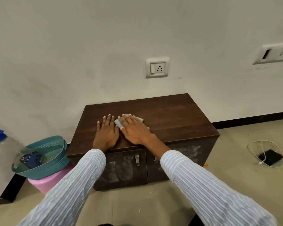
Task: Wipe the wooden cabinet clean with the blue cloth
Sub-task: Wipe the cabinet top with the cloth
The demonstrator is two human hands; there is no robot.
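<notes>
At frame centre we press our right hand point(134, 130) flat on the blue cloth point(120, 123) atop the wooden cabinet point(170, 116), left hand point(106, 134) flat beside it.

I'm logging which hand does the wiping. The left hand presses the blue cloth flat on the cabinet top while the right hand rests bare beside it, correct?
Not quite: the hands are swapped. In the head view the right hand presses the blue cloth flat on the cabinet top, and the left hand rests bare beside it.

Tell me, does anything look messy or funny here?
Yes. The cabinet doors have whitish dusty smears, and a charger cable lies tangled on the floor at right.
</notes>
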